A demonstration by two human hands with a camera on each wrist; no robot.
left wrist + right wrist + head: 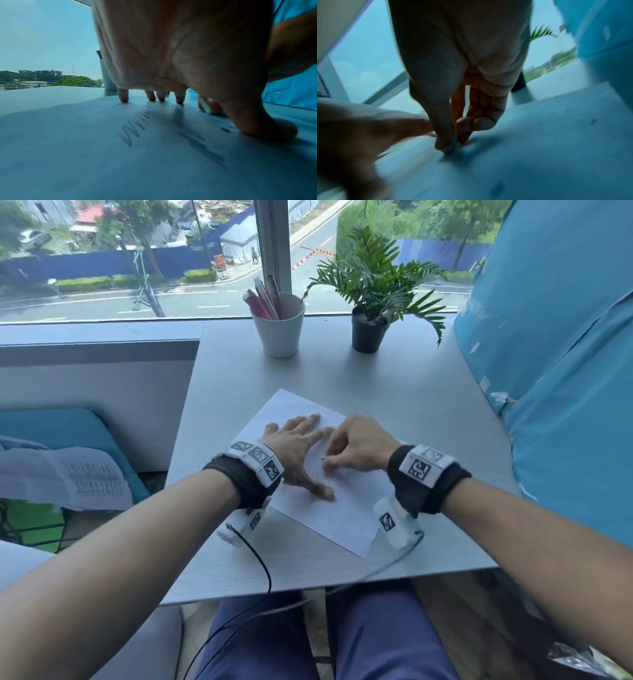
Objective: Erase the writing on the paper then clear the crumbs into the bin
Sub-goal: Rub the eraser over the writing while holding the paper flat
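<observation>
A white sheet of paper (pixel 337 517) lies askew on the grey table (pixel 394 392). My left hand (pixel 301 451) lies flat on it with fingers spread, holding it down. In the left wrist view grey pencil scribbles (pixel 135 128) run across the sheet under that palm, and dark crumbs (pixel 173 105) lie near the fingertips (pixel 123 97). My right hand (pixel 356 445) pinches a small white eraser (pixel 206 106) between thumb and fingers and presses it onto the paper right beside my left thumb (pixel 267 127). The right wrist view is blurred, with the eraser (pixel 452 146) at the fingertips. No bin is in view.
A white cup (pixel 281 326) holding pens stands at the back of the table, with a potted fern (pixel 371 299) to its right. A blue wrapped bulk (pixel 561 364) borders the table's right side. A printed sheet (pixel 65 477) lies on a blue cushion at the left.
</observation>
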